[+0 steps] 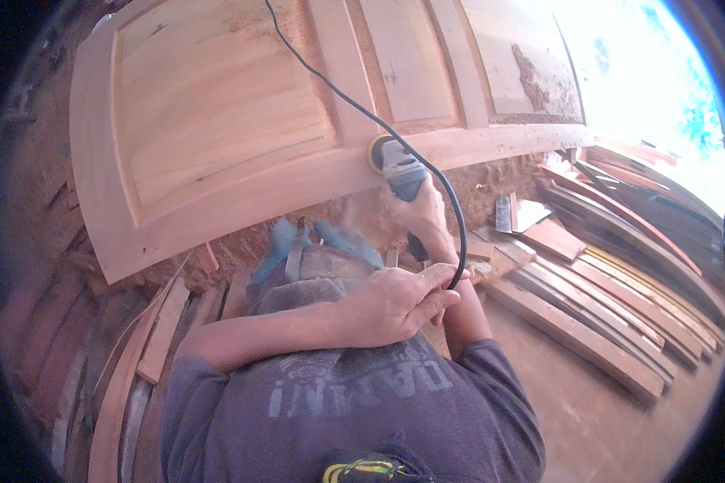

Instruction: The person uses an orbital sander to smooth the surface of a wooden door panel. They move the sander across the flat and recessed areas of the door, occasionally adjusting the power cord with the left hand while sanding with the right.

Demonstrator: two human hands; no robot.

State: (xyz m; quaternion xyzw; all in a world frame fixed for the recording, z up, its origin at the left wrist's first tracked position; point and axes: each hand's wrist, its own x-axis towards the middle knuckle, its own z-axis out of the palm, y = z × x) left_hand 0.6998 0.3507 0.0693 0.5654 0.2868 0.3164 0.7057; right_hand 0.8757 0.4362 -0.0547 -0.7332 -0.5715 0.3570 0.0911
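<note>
My right hand [424, 213] is wrapped round the body of a grey and teal angle grinder [403, 171]. The grinder's yellowish round disc [374, 153] rests against the near edge rail of a panelled wooden door [282, 187], which lies before me. My left forearm crosses my body, and my left hand [395, 304] pinches the black power cord [461, 229] near my right forearm. From there the cord loops up past the grinder and runs over the door toward the far side. My right fingers are partly hidden behind the tool.
Stacked planks and strips [596, 310] lie to the right, with offcuts [554, 238] on top. More boards [165, 334] lean or lie at the left. Sawdust covers the ground [487, 189] along the door's near edge and some of its panels. Bright light floods the upper right.
</note>
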